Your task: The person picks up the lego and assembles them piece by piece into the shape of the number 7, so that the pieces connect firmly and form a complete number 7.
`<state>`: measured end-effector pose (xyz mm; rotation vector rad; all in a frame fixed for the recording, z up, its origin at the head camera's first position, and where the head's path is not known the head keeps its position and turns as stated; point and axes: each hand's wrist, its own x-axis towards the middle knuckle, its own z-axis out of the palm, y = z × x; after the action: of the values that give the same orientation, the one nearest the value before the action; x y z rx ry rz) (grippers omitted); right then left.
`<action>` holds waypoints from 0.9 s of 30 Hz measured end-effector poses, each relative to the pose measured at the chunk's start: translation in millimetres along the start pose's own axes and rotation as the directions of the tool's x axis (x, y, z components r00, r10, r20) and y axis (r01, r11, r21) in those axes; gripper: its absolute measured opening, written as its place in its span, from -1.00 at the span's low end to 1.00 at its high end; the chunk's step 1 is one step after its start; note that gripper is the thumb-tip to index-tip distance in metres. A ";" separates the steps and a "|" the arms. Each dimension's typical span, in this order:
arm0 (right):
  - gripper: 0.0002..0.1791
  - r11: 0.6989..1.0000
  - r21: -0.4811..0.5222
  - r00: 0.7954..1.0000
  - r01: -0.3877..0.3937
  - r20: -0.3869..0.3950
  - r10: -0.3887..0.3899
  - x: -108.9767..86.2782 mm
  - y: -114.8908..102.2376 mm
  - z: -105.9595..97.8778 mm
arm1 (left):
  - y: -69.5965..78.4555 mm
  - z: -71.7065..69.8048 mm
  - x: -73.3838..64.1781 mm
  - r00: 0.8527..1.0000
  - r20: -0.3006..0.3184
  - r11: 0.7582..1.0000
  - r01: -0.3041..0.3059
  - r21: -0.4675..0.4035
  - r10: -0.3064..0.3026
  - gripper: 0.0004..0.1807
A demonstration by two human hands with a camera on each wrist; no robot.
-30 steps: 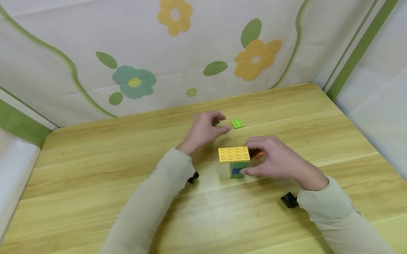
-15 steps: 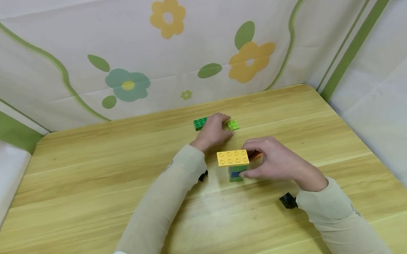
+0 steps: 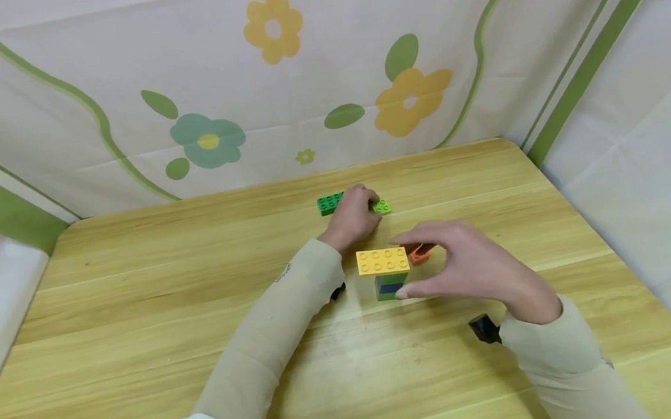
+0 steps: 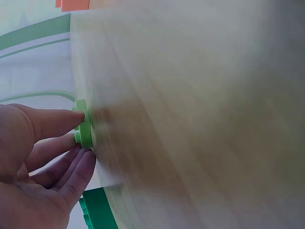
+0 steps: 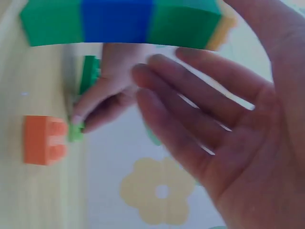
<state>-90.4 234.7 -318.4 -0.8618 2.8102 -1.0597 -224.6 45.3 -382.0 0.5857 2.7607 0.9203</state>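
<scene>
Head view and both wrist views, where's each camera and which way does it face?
Head: on the head, facing forward and down at the table; left hand, right hand, sleeves show.
Left wrist: worn there, facing the lime-green brick; left hand shows.
Right wrist: worn there, facing the brick stack and flowered cloth; both hands show.
Head and right wrist share that brick stack.

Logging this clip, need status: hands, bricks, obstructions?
Left hand pinches lime brick. Right hand beside yellow-topped stack, contact unclear. Dark-green brick close by left hand; orange brick near stack.
</scene>
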 end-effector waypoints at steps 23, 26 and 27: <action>-0.54 0.947 0.156 0.951 0.282 -0.177 -0.254 4.0 2.2 4.8 | -1.5 -3.8 -6.5 1.000 0.016 1.000 -0.001 -0.002 0.001 -0.63; -0.54 0.949 0.156 0.954 0.275 -0.171 -0.248 4.0 2.5 4.5 | -1.7 -4.1 -6.8 1.000 0.020 1.000 0.001 0.000 -0.001 -0.64; -0.54 0.949 0.156 0.954 0.273 -0.169 -0.247 4.0 2.6 4.3 | -1.8 -4.5 -7.2 1.000 0.022 1.000 0.004 -0.006 -0.004 -0.63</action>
<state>-94.2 231.8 -322.7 -1.2054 2.7107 -1.4406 -219.8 38.5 -379.2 0.5858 2.7371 0.9159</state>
